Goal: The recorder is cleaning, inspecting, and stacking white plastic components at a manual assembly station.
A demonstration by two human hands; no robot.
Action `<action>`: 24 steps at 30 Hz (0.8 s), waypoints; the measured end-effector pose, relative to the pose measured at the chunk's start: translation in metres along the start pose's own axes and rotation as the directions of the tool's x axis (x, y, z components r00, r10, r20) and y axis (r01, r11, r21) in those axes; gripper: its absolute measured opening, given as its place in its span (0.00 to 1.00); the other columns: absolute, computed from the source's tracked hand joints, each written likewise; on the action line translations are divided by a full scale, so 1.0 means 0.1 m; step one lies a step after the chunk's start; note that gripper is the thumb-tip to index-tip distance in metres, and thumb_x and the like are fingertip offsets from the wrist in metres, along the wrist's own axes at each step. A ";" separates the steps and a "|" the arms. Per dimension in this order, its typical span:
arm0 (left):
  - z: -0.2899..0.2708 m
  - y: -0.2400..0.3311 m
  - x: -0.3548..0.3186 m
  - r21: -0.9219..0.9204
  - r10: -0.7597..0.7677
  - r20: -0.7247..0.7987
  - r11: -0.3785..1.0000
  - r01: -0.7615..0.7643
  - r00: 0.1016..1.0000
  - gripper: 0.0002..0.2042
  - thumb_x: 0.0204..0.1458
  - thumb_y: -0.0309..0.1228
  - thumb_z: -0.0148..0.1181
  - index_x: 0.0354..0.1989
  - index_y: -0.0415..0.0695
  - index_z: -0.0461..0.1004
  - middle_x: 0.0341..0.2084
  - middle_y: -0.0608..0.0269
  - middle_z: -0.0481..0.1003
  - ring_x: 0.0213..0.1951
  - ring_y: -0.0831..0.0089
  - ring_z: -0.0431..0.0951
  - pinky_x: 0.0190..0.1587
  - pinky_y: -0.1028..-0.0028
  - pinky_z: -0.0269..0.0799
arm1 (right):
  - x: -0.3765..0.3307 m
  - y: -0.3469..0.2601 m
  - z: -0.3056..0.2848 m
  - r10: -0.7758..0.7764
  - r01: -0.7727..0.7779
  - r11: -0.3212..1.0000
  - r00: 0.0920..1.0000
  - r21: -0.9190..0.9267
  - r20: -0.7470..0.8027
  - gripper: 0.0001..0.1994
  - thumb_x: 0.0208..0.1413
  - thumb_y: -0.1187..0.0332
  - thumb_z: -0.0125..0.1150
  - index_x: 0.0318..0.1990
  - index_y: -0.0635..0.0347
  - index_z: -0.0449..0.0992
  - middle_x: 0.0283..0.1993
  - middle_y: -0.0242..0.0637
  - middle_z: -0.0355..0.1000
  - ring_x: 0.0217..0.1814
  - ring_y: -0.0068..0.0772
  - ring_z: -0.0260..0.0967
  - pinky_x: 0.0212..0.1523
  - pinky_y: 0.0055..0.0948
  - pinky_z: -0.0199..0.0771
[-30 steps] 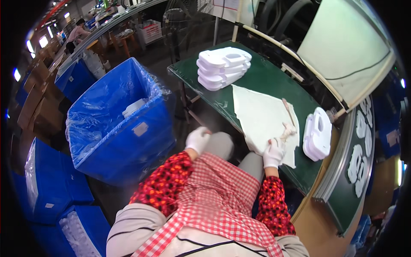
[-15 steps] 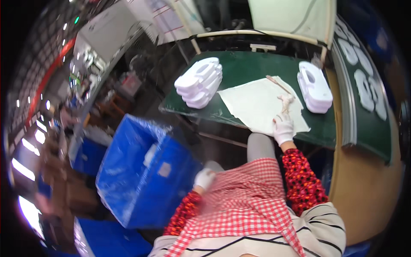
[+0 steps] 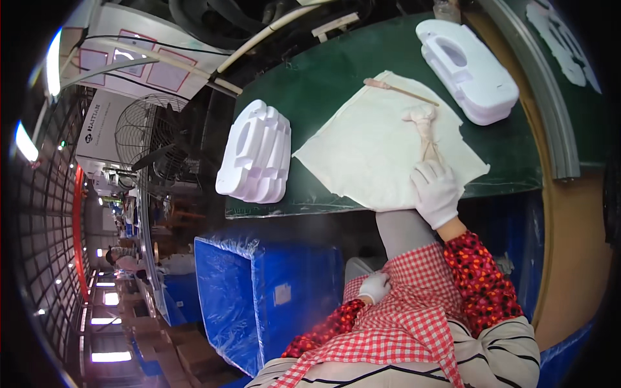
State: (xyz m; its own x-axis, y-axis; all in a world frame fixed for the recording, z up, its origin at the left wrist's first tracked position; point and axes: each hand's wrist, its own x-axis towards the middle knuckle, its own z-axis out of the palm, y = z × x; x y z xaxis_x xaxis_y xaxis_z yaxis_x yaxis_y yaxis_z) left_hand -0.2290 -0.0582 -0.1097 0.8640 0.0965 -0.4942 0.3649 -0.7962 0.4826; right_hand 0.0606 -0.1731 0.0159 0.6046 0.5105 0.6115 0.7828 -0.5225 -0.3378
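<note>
My right hand [image 3: 436, 191], in a white glove, lies on a pale cloth [image 3: 365, 152] at the table's near edge. Its fingers are stretched forward, and their tips meet the tail of a tied, off-white cloth bundle [image 3: 424, 126]. A thin knife-like tool with a brownish handle [image 3: 378, 84] lies along the cloth's far edge. Low in my lap, my left hand [image 3: 375, 286], also gloved, rests on the red checked apron [image 3: 407, 323]. Its fingers look curled, with nothing visible in them.
White moulded plastic parts are stacked on the green table [image 3: 330, 64]: one stack [image 3: 255, 155] at left, another [image 3: 469, 71] at far right. A blue bin [image 3: 291, 304] lined with clear plastic stands left of my legs. A metal rail [image 3: 543, 90] runs along the right, and a fan [image 3: 162, 139] stands left.
My view has turned and come closer to the table. My left hand has moved right, from beside the bin onto the apron. My right hand stays by the bundle's tail.
</note>
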 end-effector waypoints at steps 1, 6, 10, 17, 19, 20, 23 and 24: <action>-0.03 0.05 0.03 -0.002 -0.019 0.019 1.000 0.019 1.000 0.11 0.47 0.33 0.51 0.31 0.38 0.74 0.32 0.43 0.74 0.40 0.48 0.73 0.46 0.57 0.68 | 0.00 0.02 -0.02 0.014 -0.014 1.000 1.000 0.015 0.018 0.07 0.44 0.69 0.56 0.32 0.59 0.72 0.39 0.35 0.69 0.46 0.39 0.66 0.43 0.39 0.64; -0.04 -0.01 0.10 -0.050 -0.062 0.101 0.996 0.067 0.993 0.11 0.47 0.32 0.51 0.34 0.38 0.73 0.34 0.40 0.73 0.42 0.45 0.71 0.47 0.56 0.66 | 0.05 0.02 0.02 0.038 -0.038 0.999 0.999 0.037 -0.003 0.05 0.44 0.71 0.56 0.30 0.58 0.72 0.37 0.35 0.69 0.45 0.39 0.67 0.43 0.39 0.64; 0.07 -0.09 0.17 -0.097 -0.102 0.216 0.987 0.125 0.971 0.14 0.45 0.31 0.51 0.38 0.36 0.73 0.39 0.38 0.72 0.45 0.43 0.70 0.51 0.58 0.66 | 0.08 0.03 0.05 0.053 -0.052 0.996 0.998 0.077 -0.020 0.04 0.44 0.72 0.57 0.29 0.59 0.72 0.34 0.35 0.70 0.43 0.39 0.68 0.40 0.38 0.65; 0.27 -0.22 0.22 -0.124 -0.138 0.330 0.974 0.188 0.934 0.21 0.39 0.29 0.54 0.44 0.34 0.72 0.42 0.37 0.72 0.47 0.46 0.71 0.51 0.63 0.68 | 0.11 0.07 -0.01 0.073 -0.077 0.989 0.997 0.125 0.037 0.03 0.45 0.73 0.58 0.28 0.61 0.72 0.33 0.35 0.70 0.41 0.40 0.69 0.39 0.38 0.65; 0.59 -0.47 0.15 -0.129 -0.115 0.310 0.978 0.161 0.944 0.21 0.38 0.28 0.55 0.44 0.34 0.72 0.41 0.37 0.72 0.46 0.47 0.72 0.49 0.64 0.69 | 0.10 0.07 0.01 0.065 -0.070 0.988 0.997 0.136 0.037 0.03 0.45 0.73 0.58 0.28 0.61 0.71 0.33 0.36 0.69 0.41 0.40 0.69 0.38 0.38 0.65; 0.72 -0.58 0.10 -0.178 -0.135 0.305 0.964 0.196 0.943 0.21 0.37 0.27 0.55 0.44 0.34 0.72 0.40 0.38 0.73 0.45 0.47 0.73 0.48 0.64 0.70 | 0.12 0.06 0.00 0.064 -0.068 0.987 0.997 0.145 0.032 0.03 0.45 0.73 0.58 0.28 0.61 0.71 0.33 0.36 0.69 0.41 0.40 0.69 0.38 0.38 0.65; 0.77 -0.60 0.11 -0.209 -0.130 0.312 0.957 0.202 0.941 0.21 0.36 0.25 0.56 0.44 0.34 0.72 0.40 0.38 0.73 0.44 0.47 0.73 0.46 0.65 0.71 | 0.09 0.08 0.01 0.065 -0.066 0.988 0.998 0.139 0.016 0.03 0.46 0.73 0.58 0.28 0.61 0.71 0.33 0.36 0.69 0.41 0.40 0.69 0.38 0.38 0.65; 0.75 -0.58 0.12 -0.192 -0.110 0.315 0.965 0.177 0.943 0.21 0.37 0.25 0.56 0.44 0.34 0.72 0.40 0.38 0.73 0.44 0.47 0.73 0.46 0.66 0.71 | 0.08 0.08 0.01 0.063 -0.066 0.988 0.998 0.137 0.021 0.03 0.46 0.73 0.58 0.28 0.61 0.71 0.33 0.35 0.69 0.41 0.40 0.69 0.37 0.38 0.65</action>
State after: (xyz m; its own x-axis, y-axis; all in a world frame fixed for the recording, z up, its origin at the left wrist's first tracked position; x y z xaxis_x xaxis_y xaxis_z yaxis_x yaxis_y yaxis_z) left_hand -0.2658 -0.0559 -0.1980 0.6650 -0.0101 -0.7468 0.5715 -0.6369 0.5175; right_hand 0.0720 -0.1720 0.0175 0.6559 0.4908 0.5735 0.7543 -0.4564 -0.4720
